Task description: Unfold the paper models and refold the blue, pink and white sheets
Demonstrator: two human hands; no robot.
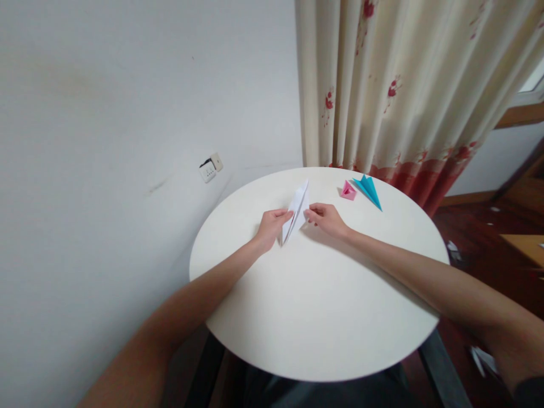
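Observation:
A folded white sheet of paper (300, 212) is held between my two hands, tilted up over the round white table (318, 323). It has a pointed far end, a pointed near end and a crease or slit along its length. My left hand (271, 226) pinches the paper's left side, thumb on top. On the opposite side, my right hand (327, 218) grips the right edge with thumb and bent fingers. The fingertips behind the paper are partly hidden.
A blue paper plane (369, 191) and a small pink folded paper piece (348, 191) lie at the table's back right. Behind stands a flowered curtain (382, 85). To the left is a white wall with a socket (208, 171).

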